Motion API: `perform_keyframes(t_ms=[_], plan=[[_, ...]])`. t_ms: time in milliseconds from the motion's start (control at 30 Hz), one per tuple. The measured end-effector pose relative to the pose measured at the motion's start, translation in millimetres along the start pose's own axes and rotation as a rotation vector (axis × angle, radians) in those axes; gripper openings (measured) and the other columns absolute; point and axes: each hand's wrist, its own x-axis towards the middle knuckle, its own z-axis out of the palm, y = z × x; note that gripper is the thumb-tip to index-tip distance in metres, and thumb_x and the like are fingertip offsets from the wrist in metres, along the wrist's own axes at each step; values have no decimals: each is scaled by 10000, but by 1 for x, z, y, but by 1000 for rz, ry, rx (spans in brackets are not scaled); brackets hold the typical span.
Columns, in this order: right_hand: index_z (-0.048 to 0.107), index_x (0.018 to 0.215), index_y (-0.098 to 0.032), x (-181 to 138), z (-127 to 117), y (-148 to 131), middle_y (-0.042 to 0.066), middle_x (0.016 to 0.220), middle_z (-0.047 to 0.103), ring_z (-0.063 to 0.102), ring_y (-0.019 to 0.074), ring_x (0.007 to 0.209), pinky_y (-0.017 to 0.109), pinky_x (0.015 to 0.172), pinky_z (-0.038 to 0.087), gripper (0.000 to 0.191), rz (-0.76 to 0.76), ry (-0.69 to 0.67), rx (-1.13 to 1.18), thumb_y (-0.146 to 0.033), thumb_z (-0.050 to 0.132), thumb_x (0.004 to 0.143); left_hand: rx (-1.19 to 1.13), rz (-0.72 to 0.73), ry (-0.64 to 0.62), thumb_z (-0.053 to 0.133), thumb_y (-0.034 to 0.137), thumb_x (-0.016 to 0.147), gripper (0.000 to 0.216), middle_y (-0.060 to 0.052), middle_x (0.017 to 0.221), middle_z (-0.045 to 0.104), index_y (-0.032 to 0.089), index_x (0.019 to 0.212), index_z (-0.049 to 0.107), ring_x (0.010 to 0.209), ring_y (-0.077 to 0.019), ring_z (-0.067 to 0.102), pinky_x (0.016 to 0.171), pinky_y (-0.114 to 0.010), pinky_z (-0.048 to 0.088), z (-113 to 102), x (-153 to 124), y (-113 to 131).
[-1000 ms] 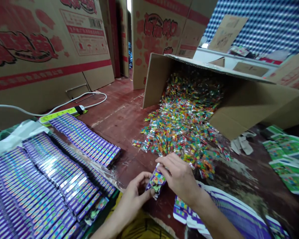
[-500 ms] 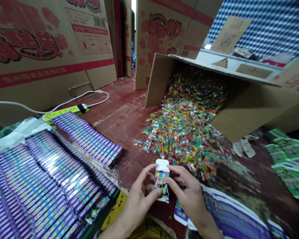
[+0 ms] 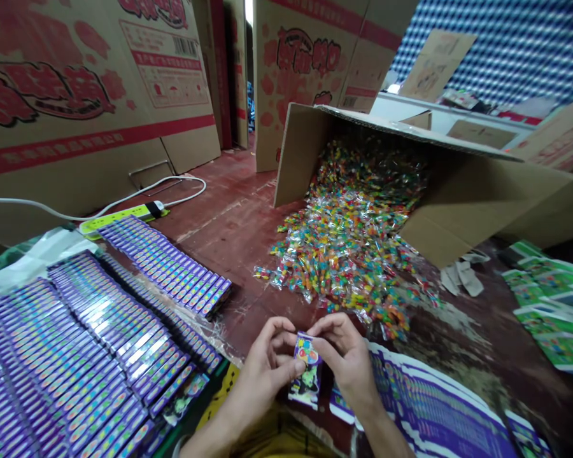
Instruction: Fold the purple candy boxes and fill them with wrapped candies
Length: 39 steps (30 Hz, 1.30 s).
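Gripping a small purple box (image 3: 308, 380) low before me, I am pressing my left thumb on its front, left hand (image 3: 267, 364) closed around its left side, while my right hand (image 3: 347, 361) is pinching its upper right part. Candy packets (image 3: 339, 254) are spilling from a tipped carton (image 3: 477, 203) beyond; flat purple boxes (image 3: 439, 407) are lying beside my right forearm.
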Motion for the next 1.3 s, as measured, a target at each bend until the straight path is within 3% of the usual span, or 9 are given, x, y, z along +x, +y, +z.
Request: perform_keyframes(t_ms=[133, 267, 500, 633, 700, 833, 1000, 1167, 1300], plan=[[600, 768, -189, 4, -1, -5, 22, 819, 629, 615, 173, 791, 272, 742, 497, 215, 77, -74, -11, -362, 712, 831, 94, 27, 13, 732, 231, 820, 356, 24, 932, 545, 234, 1062, 471, 621, -43, 490, 549, -158, 333, 0, -4, 3], [632, 829, -172, 11, -6, -9, 11, 770, 648, 610, 172, 738, 268, 682, 486, 233, 272, -117, -43, -353, 767, 771, 255, 68, 36, 672, 204, 864, 320, -19, 984, 593, 241, 1120, 483, 842, -142, 594, 717, -230, 463, 1, -8, 5], [602, 715, -162, 22, -10, -10, -22, 663, 596, 541, 129, 618, 244, 597, 416, 263, 303, -190, -30, -365, 753, 786, 340, 63, -3, 632, 204, 885, 472, -67, 1092, 640, 265, 1328, 479, 944, -210, 611, 799, -295, 490, -5, -12, 2], [626, 719, -176, 16, -6, -21, 8, 757, 611, 578, 153, 710, 274, 673, 457, 249, 108, -188, -263, -348, 621, 899, 307, 59, 13, 669, 218, 858, 410, -53, 1064, 655, 242, 1255, 572, 952, -210, 598, 821, -289, 476, -12, -9, 5], [672, 912, -195, 11, -5, -24, 46, 979, 649, 611, 195, 891, 306, 789, 487, 174, 19, -288, -393, -355, 689, 847, 224, 54, 26, 697, 237, 839, 361, -47, 1028, 657, 222, 1186, 595, 936, -201, 602, 798, -271, 473, -16, -6, 6], [414, 1397, -228, 9, -3, -20, 104, 1451, 434, 405, 295, 1321, 416, 1098, 370, 978, -131, -475, -645, -284, 901, 552, 57, 49, 92, 751, 245, 798, 383, -38, 987, 653, 206, 1139, 582, 888, -173, 611, 772, -250, 470, -28, 0, 8], [435, 1339, -203, 25, 22, -8, 117, 1334, 512, 456, 293, 1255, 434, 1085, 393, 794, -280, -484, -726, -266, 809, 641, 10, 77, 128, 743, 228, 805, 399, -65, 1022, 673, 188, 1170, 588, 956, -200, 618, 833, -290, 479, -48, -4, 20], [379, 1394, -162, 47, 60, -9, 133, 1328, 521, 460, 286, 1248, 427, 1098, 371, 801, -506, -512, -676, -399, 763, 732, -57, 77, 238, 757, 232, 792, 448, -68, 1055, 698, 194, 1207, 592, 983, -193, 641, 866, -270, 493, -64, -13, 46], [437, 1328, -159, 64, 75, -13, 128, 1233, 587, 540, 272, 1152, 391, 1028, 436, 781, -553, -435, -687, -528, 759, 720, -136, 1, 438, 705, 361, 829, 492, -50, 890, 718, 197, 1259, 533, 784, -181, 700, 674, -249, 555, -71, -25, 45]])
